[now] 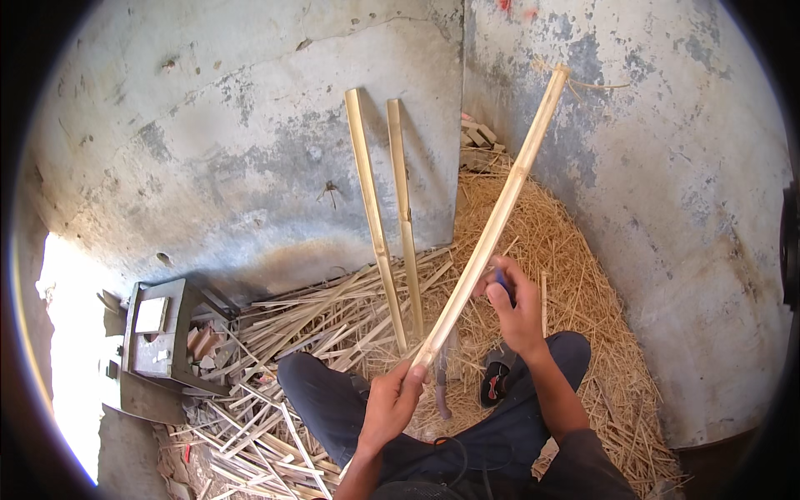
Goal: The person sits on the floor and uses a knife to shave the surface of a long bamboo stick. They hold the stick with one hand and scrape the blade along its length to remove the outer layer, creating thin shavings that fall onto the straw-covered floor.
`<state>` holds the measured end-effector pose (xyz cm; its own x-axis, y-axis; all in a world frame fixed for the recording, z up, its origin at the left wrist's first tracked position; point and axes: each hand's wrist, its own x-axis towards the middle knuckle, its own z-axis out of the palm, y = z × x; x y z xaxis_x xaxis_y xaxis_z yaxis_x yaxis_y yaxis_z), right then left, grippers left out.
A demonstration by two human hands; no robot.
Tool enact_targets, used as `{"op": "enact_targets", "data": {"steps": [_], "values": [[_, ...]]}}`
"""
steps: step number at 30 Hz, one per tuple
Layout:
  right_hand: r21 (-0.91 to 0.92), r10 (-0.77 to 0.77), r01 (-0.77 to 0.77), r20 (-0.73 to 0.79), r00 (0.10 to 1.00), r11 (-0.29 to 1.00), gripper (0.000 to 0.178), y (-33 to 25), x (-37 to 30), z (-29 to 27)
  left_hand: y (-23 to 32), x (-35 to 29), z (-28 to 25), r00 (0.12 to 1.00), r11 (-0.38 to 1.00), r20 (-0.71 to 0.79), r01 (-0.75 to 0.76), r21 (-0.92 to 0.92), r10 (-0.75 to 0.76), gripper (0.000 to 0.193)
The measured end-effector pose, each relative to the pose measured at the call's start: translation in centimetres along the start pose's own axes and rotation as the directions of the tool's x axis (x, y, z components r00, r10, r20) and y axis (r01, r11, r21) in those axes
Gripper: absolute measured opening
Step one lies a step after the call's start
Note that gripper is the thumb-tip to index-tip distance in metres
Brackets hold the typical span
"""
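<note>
A long split bamboo piece [510, 194] slants up and to the right in front of me, with frayed fibres at its far end. My left hand [392, 404] is closed around its lower end, thumb on top. My right hand [521, 308] is beside the middle of the bamboo, fingers curled around a small blue-purple object [502, 280]. Most of that object is hidden by the fingers, so its kind does not show. A brownish rod-like thing [442, 392] stands between my legs, partly hidden behind the bamboo.
Two split bamboo pieces, one longer [366, 179] and one shorter [399, 171], lean against the worn wall [242, 150]. Loose strips [275, 446] cover the floor at left; a heap of shavings [575, 283] fills the right. A grey box-like stand [158, 358] is at far left.
</note>
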<state>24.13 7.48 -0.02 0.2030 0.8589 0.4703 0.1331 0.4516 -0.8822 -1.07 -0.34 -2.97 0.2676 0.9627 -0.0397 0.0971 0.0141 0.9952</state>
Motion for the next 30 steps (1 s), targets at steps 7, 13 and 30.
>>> {"op": "enact_targets", "data": {"steps": [7, 13, 30], "values": [[-0.383, -0.309, 0.457, 0.389, 0.868, 0.803, 0.036, -1.3, -4.1, 0.1, 3.2, 0.3, 0.1, 0.994, 0.996, -0.087, -0.066, 0.057, 0.070, 0.036], [-0.475, -0.335, 0.527, 0.432, 0.837, 0.705, 0.035, -2.3, -4.5, 0.5, 4.3, 0.5, 0.5, 0.991, 0.995, -0.109, -0.070, 0.065, 0.077, 0.033], [-0.559, -0.369, 0.577, 0.448, 0.814, 0.595, 0.030, -2.8, -4.0, 1.1, 3.8, 0.5, 0.7, 0.974, 0.966, -0.190, -0.072, 0.250, 0.121, 0.031]]}}
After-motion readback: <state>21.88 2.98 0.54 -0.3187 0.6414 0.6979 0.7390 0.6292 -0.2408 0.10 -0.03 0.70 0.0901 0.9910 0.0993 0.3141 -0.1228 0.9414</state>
